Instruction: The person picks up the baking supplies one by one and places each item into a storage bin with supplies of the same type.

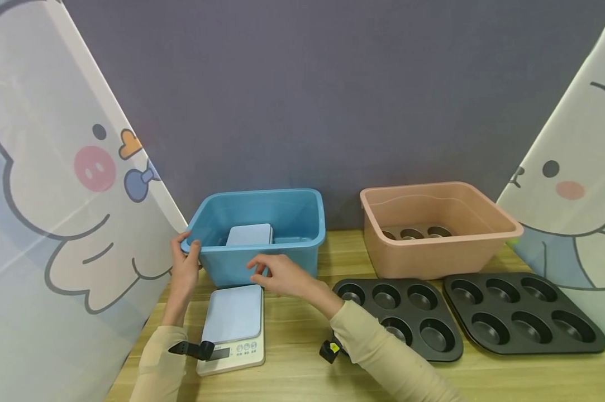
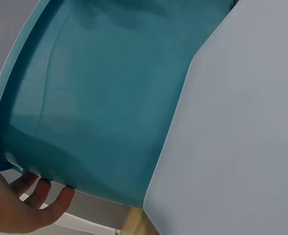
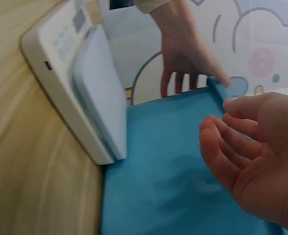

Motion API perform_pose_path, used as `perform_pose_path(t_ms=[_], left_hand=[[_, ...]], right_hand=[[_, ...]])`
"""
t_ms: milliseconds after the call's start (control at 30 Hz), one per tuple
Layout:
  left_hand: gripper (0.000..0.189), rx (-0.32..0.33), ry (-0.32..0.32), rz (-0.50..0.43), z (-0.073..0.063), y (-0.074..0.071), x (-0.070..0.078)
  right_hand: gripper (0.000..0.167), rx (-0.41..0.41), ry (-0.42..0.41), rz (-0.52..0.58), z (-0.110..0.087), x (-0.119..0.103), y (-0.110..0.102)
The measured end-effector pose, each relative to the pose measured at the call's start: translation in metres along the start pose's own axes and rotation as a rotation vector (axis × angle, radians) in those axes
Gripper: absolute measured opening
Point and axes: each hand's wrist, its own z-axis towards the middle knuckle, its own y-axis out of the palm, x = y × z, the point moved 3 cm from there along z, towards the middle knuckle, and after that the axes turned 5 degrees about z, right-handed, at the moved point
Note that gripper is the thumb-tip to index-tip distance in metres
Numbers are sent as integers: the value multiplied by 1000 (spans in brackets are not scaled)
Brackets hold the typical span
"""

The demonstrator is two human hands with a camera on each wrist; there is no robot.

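A blue plastic bin stands at the back left, tilted in neither direction. My left hand grips its front left corner, thumb at the rim and fingers against the outer side wall. Close before the front wall is my right hand, fingers loosely curled and holding nothing. A white kitchen scale with a pale plate lies on the table in front of the bin, below the hands. Inside the bin, a second pale-topped scale shows in part; the front wall hides its lower portion.
A pink bin at the back right contains a muffin pan, partly visible. Two dark muffin pans, one partly under the right forearm and another farther right, lie on the wooden table. A grey wall rises behind; printed cloths flank both sides.
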Motion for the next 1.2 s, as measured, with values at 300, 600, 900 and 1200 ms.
perform_pose_path(t_ms=[300,600,900,1200], left_hand=[[56,-8,3,5,0,1,1],[56,-4,-17,7,-1,-2,2],[55,-40,-45,3,-4,-3,3],[55,-45,-57,23,-5,-3,13]], right_hand=[[36,24,82,-71,2,29,22],[51,-41,154,-114,2,56,46],[65,-99,234,-69,4,62,60],[83,-151,417,130,-1,71,66]])
